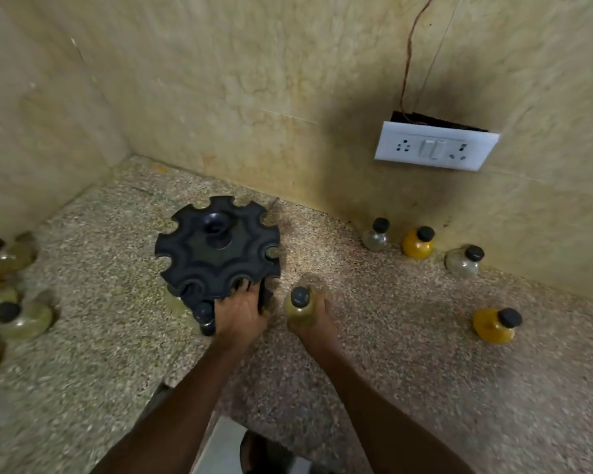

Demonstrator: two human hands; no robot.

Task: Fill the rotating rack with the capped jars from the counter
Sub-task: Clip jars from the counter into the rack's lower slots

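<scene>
Nearest me, both forearms reach out over the speckled counter (425,388). My left hand (242,313) is at the near rim of the black rotating rack (216,248), fingers (243,287) curled up into one of its edge notches, gripping the rim. Just left of that hand, low at the rack's near side, sits one dark-capped jar (204,318); whether it is seated in a lower slot I cannot tell.

My right hand (314,319) is just beside the rack, to its right, apart from it. Its fingers are wrapped round a pale yellowish jar (300,307), black cap up, held upright. That jar is close to the rack's right edge but not touching it.

The rack's top tier shows open notches all round, a hub in the middle.

Far left edge: a blurred cluster of jars (18,319), greenish and yellow. Right, well apart from my hand: one yellow jar (495,325) standing alone.

Farther, along the wall's foot: three jars in a row (418,244), clear, yellow, clear. Above them on the wall, a white switch plate (435,145) with a thin wire running up.
</scene>
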